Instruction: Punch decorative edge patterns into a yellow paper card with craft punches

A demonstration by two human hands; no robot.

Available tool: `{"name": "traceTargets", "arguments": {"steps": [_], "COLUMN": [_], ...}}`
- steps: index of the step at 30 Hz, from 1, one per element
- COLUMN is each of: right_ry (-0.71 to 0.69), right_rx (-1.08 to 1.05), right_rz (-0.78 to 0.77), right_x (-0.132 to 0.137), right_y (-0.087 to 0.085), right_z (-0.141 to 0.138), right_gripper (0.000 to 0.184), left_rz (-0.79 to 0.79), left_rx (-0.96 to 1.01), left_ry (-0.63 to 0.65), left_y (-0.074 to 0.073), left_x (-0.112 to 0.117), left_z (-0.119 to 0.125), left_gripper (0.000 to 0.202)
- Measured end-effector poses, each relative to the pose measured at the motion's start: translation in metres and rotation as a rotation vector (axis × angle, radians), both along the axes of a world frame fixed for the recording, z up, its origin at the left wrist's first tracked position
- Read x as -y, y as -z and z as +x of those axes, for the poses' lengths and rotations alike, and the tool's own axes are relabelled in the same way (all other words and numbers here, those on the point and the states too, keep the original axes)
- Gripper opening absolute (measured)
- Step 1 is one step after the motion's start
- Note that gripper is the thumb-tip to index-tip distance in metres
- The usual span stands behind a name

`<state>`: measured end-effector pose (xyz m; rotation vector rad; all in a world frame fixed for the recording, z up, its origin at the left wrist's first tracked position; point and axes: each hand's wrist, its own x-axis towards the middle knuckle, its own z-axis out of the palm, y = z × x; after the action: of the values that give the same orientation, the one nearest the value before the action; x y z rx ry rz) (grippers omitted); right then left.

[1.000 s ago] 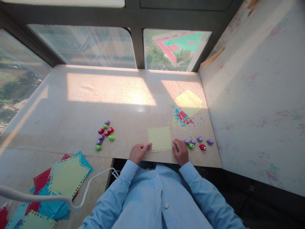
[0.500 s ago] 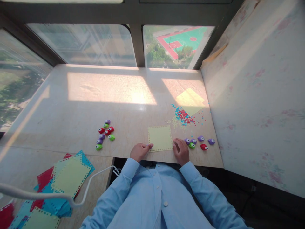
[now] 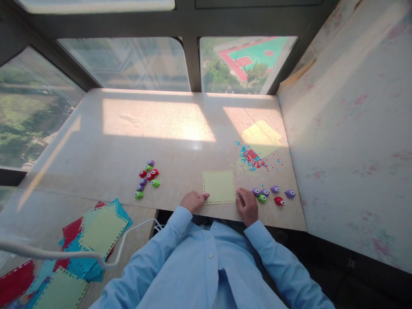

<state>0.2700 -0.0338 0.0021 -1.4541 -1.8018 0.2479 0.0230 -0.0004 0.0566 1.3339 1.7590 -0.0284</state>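
Observation:
A pale yellow paper square [image 3: 219, 186] with a punched border lies flat near the table's front edge. My left hand [image 3: 193, 201] rests at its lower left corner, fingers curled, a fingertip on the paper's edge; earlier a small purple thing showed under it. My right hand [image 3: 248, 204] sits at the paper's lower right corner, fingers bent, touching the table beside the paper. Just right of it lies a row of small purple, green and red punches [image 3: 272, 194].
Another cluster of small punches [image 3: 147, 178] lies to the left. Coloured paper bits [image 3: 251, 158] and a yellow sheet [image 3: 262, 137] are at the back right. Stacked punched sheets [image 3: 99, 234] and a white cable [image 3: 122, 249] sit lower left. A wall [image 3: 347, 128] bounds the right.
Both hands stay at the paper's lower corners; the left fingertip has shifted slightly along the edge. The view has drifted a little to the left.

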Motion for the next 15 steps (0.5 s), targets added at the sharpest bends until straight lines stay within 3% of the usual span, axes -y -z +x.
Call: {"name": "traceTargets", "arguments": {"steps": [5, 15], "right_ry": [-0.014, -0.014], "right_rx": [0.007, -0.005], "right_rz": [0.007, -0.029], "right_x": [0.000, -0.003], "right_y": [0.001, -0.002], "right_z": [0.000, 0.000], "right_gripper": [0.027, 0.025], "left_rz": [0.084, 0.016], "left_rx": [0.019, 0.142], "left_ry": [-0.052, -0.072], "left_y": [0.003, 0.003], "left_x": [0.005, 0.002], "left_z": [0.000, -0.010], "left_gripper": [0.056, 0.059]}}
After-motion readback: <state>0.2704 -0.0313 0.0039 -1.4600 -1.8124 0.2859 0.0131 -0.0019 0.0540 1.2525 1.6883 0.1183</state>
